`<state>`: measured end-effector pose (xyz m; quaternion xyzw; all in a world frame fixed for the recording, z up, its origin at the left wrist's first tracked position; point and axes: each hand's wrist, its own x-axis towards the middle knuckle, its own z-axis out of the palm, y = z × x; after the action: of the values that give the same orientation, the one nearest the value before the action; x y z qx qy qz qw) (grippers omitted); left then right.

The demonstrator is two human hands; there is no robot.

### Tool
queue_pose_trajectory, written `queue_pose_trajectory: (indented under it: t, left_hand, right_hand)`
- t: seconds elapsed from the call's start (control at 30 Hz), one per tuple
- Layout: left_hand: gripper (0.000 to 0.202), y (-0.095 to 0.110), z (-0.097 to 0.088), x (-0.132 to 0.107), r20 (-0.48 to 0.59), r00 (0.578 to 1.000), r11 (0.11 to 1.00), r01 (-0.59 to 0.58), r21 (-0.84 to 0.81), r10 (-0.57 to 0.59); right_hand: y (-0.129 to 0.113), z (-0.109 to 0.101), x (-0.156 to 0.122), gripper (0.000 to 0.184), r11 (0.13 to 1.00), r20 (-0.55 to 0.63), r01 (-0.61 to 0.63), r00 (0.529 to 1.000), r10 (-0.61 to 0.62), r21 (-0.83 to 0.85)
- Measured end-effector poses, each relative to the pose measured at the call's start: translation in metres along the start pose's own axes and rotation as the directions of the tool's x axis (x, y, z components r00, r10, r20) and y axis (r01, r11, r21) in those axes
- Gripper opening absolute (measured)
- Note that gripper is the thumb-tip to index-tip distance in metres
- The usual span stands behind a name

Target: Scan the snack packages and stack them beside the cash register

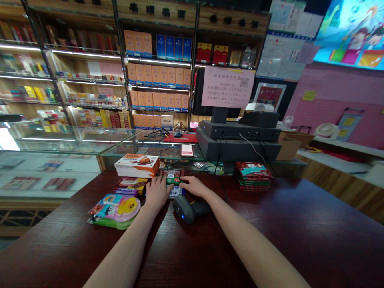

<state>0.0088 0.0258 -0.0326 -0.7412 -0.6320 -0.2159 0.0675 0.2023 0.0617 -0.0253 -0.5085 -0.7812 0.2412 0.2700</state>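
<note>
One round, brightly printed blister pack with a yellow duck (115,209) lies at the left of the cluster, flat on the dark reddish-brown wooden bench (300,232). Just behind it are a few flat purple-and-orange wrapped bars (131,185) (their number I cannot tell), and behind those a short stack of white-and-orange flat cartons (138,165), two at least. Then come the person's two hands. The left hand (157,193) lies palm down, fingers stretched out and released, its fingertips at one small green-and-red packet (173,177). The right hand (194,185) is likewise flat and unclenched, touching that packet from the other side. The packet sits between them on a blue-and-white wrapper (177,192), near the bench's far edge. Just in front of the right wrist lies one dark grey handheld barcode scanner (187,209). Farther right stands one pile of red-and-teal packets (253,175), well apart from the hands. Behind, a glass display counter (75,140) carries one black till (237,140) with a pink paper notice (228,87); lit shelves of boxed goods (159,76) line the back — a pink wall (336,104) at right.
</note>
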Motion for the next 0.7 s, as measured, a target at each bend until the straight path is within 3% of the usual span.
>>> queue_pose_trajectory:
  t: [0.27,0.43,0.57,0.7]
  left_hand:
    - [0.037,-0.011,0.003,0.003,-0.017,0.999,0.992,-0.053,-0.112,0.052]
    - [0.043,-0.007,0.003,0.005,0.009,1.0,0.991,-0.012,-0.132,0.013]
    - [0.052,-0.003,0.002,0.004,0.096,0.994,0.993,0.055,-0.106,-0.045]
    - [0.052,-0.003,0.003,0.002,0.108,0.993,0.995,0.046,-0.094,-0.036]
  right_hand:
    - [0.008,-0.013,-0.016,0.04,1.0,-0.044,-0.016,0.999,0.017,0.016]
    - [0.011,-0.02,-0.03,0.036,1.0,-0.081,-0.019,0.996,0.02,0.017]
    - [0.009,-0.022,-0.034,0.031,0.999,-0.086,-0.011,0.996,0.009,-0.03]
    - [0.003,-0.024,-0.037,0.034,0.999,-0.088,-0.013,0.996,0.008,-0.05]
